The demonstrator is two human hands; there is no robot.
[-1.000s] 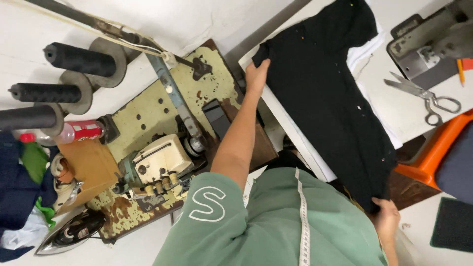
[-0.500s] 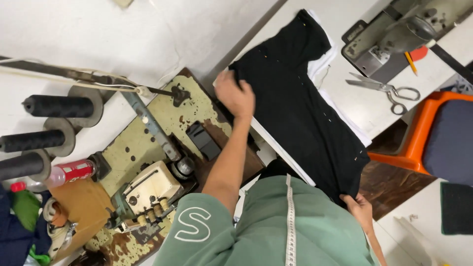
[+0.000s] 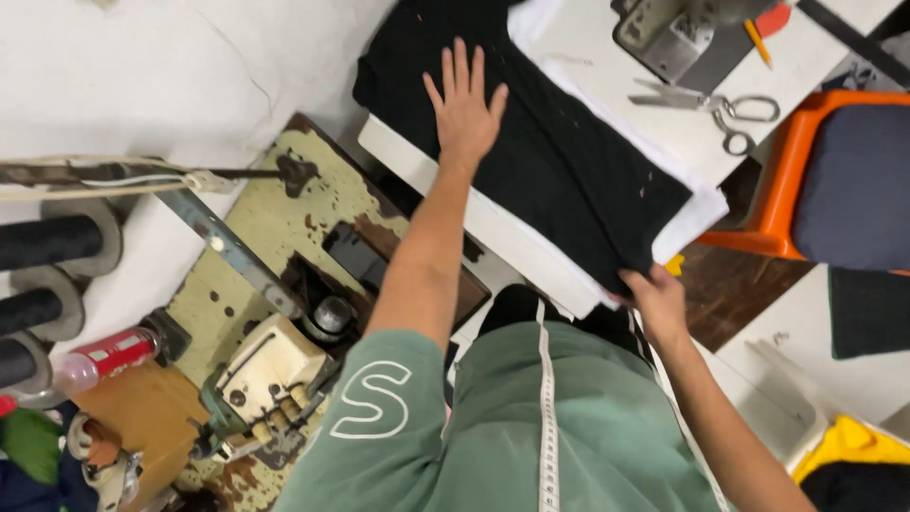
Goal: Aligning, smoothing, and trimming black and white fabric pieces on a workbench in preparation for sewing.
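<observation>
A black garment [image 3: 559,152] lies spread over white fabric [image 3: 697,204] on a white table [image 3: 427,166]. My left hand [image 3: 464,109] rests flat on the garment's upper part, palm down with fingers spread. My right hand [image 3: 656,301] pinches the garment's near corner at the table's front edge. I wear a green shirt, and a white measuring tape [image 3: 545,408] hangs down its front.
An old cream sewing machine [image 3: 270,365] stands at the left, with black thread cones [image 3: 47,242] beside it and a red-labelled bottle [image 3: 104,356]. Scissors [image 3: 706,102] and another grey machine [image 3: 678,38] lie at the table's back. An orange chair [image 3: 806,180] stands at the right.
My left hand has gone from a loose curl near the garment's top edge to lying flat with fingers spread on it. The view has shifted, and my right hand stays on the near corner.
</observation>
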